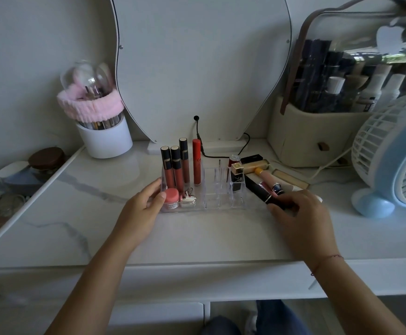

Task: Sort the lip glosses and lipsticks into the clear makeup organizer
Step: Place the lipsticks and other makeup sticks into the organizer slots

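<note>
just left of the right grip [303, 213], curled round a long black lipstick tube [261, 191] lying slantwise, stand empty slots of the clear acrylic organizer [217, 189]; left grip [144, 201] clasps its far end.

Clear glossy plastic organizer [217, 189], marble-look tabletop [197, 233]
</note>
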